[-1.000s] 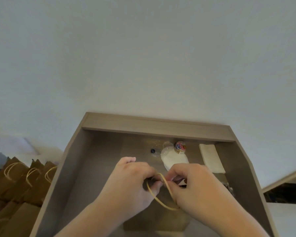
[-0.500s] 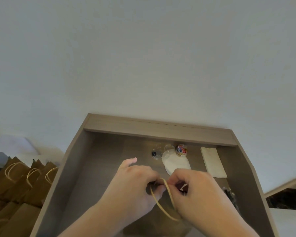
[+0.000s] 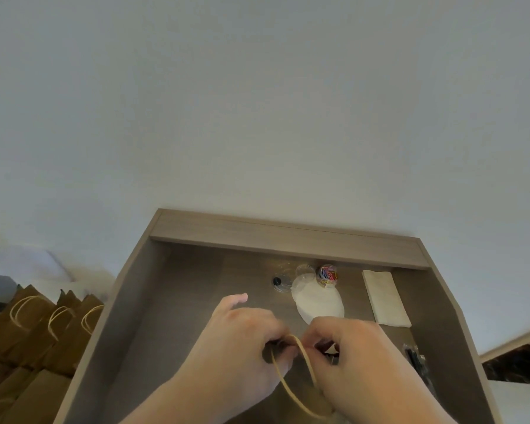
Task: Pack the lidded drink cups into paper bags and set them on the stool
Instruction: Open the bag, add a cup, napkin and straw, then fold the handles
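Note:
A brown paper bag stands on the wooden desk right in front of me, mostly hidden under my hands. My left hand and my right hand both pinch the bag's top edge, meeting at the middle. Its tan rope handle loops down between them. No lidded cup shows; the bag's inside is hidden. Several more brown paper bags with rope handles stand packed together at the lower left, beside the desk.
At the back of the desk lie a white round lid or pad, clear plastic lids, a small clear jar of coloured paper clips and a folded white napkin. A dark object lies near the right wall. Raised wooden sides enclose the desk.
The view has tilted slightly, so the desk sits lower in frame. Both hands stay pinched on the bag's top; my left index finger has lifted a little.

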The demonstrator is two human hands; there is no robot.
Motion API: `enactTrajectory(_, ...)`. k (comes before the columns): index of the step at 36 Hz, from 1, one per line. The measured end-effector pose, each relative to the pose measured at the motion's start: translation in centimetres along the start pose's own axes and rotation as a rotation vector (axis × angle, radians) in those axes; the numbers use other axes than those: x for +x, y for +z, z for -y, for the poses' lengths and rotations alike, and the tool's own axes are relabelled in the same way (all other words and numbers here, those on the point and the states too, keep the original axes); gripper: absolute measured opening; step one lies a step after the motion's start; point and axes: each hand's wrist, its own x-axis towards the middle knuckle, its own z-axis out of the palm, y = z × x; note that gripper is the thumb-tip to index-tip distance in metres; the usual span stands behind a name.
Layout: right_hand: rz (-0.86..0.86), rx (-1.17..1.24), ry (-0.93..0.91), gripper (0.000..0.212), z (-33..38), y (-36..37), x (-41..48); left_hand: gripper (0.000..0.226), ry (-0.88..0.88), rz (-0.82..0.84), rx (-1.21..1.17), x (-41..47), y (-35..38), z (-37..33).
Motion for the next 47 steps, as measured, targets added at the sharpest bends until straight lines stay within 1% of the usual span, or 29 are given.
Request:
enactTrajectory(3,0.026,0.022,0.023,0.017,-0.2,-0.4,0.6,0.032,0.027,0.039,-0.002,0.1,-0.3,0.0)
enactTrajectory(6,0.070,0.006,0.042,0.011,-0.1,-0.8,1.1,0.031,0.058,0.041,0.013,0.3,-0.6,0.2)
enactTrajectory(9,0.036,-0.058,0.021,0.010,-0.4,-0.8,1.1,0.036,0.069,0.044,0.054,0.2,-0.6,0.2)
enactTrajectory(11,0.032,-0.083,0.015,0.012,-0.5,-0.8,0.9,0.033,0.066,0.026,0.097,-0.1,-0.8,0.4)
enactTrajectory(14,0.061,-0.107,-0.006,0.017,-0.2,-0.6,0.8,0.037,0.031,0.089,0.096,-0.7,-1.4,1.1)
enactTrajectory(16,0.082,-0.112,-0.019,0.019,-0.2,-0.4,0.9,0.037,0.042,0.112,0.071,-0.8,-1.9,1.6)
enactTrajectory(19,0.112,-0.087,-0.027,0.015,-0.4,-0.6,1.0,0.032,0.044,0.129,0.011,-1.1,-2.2,1.7)
enactTrajectory(21,0.116,-0.056,-0.036,0.011,-0.4,-0.9,1.1,0.031,0.071,0.101,0.015,-1.2,-2.1,1.7)
enactTrajectory(23,0.154,-0.028,-0.006,0.007,-0.3,-1.1,1.5,0.030,0.109,0.083,0.015,-1.3,-1.8,1.8)
enactTrajectory(26,0.236,0.005,0.050,0.007,-0.2,-1.4,2.2,0.030,0.158,0.091,-0.003,-1.3,-1.4,1.9)
enactTrajectory(29,0.251,0.053,0.076,0.003,-0.4,-2.0,2.1,0.027,0.170,0.057,-0.013,-1.2,-1.4,2.1)
enactTrajectory(31,0.197,0.091,0.071,0.004,-0.9,-2.1,1.6,0.032,0.124,0.046,-0.073,-1.2,-1.4,2.6)
enactTrajectory(34,0.037,0.159,0.062,0.003,-1.8,-1.6,0.8,0.049,0.039,0.001,-0.158,-1.5,-1.2,3.8)
enactTrajectory(37,-0.234,0.228,-0.098,0.026,-3.7,-1.2,-0.2,0.050,-0.047,0.013,-0.261,-2.5,-1.3,4.7)
enactTrajectory(38,-0.285,0.270,-0.162,0.032,-4.4,-1.3,-0.7,0.049,-0.079,0.030,-0.311,-2.9,-1.3,4.9)
enactTrajectory(39,-0.286,0.306,-0.214,0.037,-5.0,-1.4,-1.2,0.048,-0.116,0.045,-0.367,-3.4,-1.2,5.1)
enactTrajectory(40,-0.231,0.314,-0.244,0.042,-5.5,-1.6,-1.7,0.045,-0.153,0.055,-0.428,-3.8,-0.9,5.2)
enactTrajectory(42,-0.080,0.238,-0.273,0.054,-6.6,-1.7,-2.0,0.038,-0.232,0.017,-0.500,-4.7,-0.1,5.0)
enactTrajectory(43,-0.054,0.162,-0.302,0.056,-7.1,-1.6,-1.7,0.034,-0.275,-0.024,-0.522,-5.2,0.4,4.8)
enactTrajectory(47,-0.036,-0.154,-0.490,0.044,-7.2,-1.0,0.2,0.029,-0.447,-0.214,-0.652,-6.7,2.4,2.9)
